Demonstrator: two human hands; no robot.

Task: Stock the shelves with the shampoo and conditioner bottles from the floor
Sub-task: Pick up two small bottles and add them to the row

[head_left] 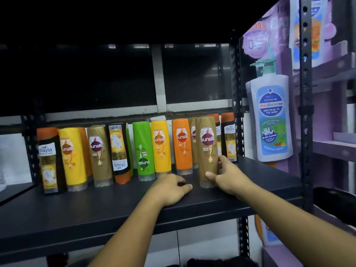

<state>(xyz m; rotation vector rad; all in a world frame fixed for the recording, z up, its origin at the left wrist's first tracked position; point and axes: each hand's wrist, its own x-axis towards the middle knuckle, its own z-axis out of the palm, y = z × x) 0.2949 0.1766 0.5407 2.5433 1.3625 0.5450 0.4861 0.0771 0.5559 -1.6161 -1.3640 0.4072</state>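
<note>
A row of several shampoo and conditioner bottles stands along the back of the dark shelf (96,207). My right hand (229,176) grips a brown Sunsilk bottle (207,149), which stands cap-down on the shelf in front of the row. My left hand (171,187) rests on the shelf board just left of that bottle, fingers loosely curled and holding nothing. Behind my hands stand an orange Sunsilk bottle (182,145), a yellow one (159,147) and a green one (143,151). At the far left stands a black-and-orange Shayla bottle (48,160).
A black perforated upright (306,112) bounds the shelf on the right. Beyond it hangs a purple display board with a large picture of a pump bottle (271,116). The front strip of the shelf lies bare. A lower shelf level shows below.
</note>
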